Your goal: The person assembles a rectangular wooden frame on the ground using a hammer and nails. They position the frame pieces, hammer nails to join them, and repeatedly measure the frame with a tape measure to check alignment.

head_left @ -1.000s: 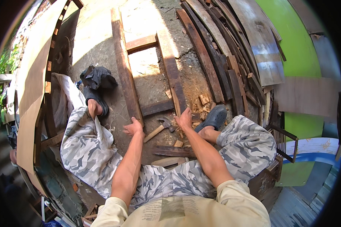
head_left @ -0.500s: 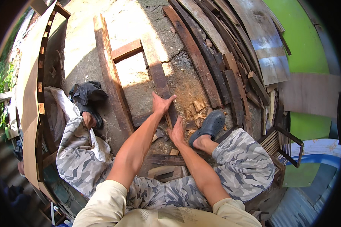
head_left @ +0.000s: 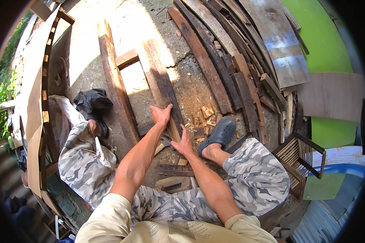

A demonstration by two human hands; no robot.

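Observation:
Between my feet lies a ladder-like frame of dark wooden beams. My left hand grips a long wooden beam, its thumb reaching over the beam's right side. My right hand holds the near end of the same beam, fingers along its right edge. This beam is tilted, showing a lighter brown face and a dark side. A second long beam lies to its left, and a short crosspiece sits between them. What looks like a hammer lies beside my right hand, partly hidden.
Wood chips are scattered near my right shoe. Stacked dark planks line the right side, with a slatted wooden piece nearer me. A large panel edged with blocks stands at left. Below my hands lies a small wooden frame.
Both hands have shifted left and slightly toward me with the beam. It has turned, so its lighter broad face now shows.

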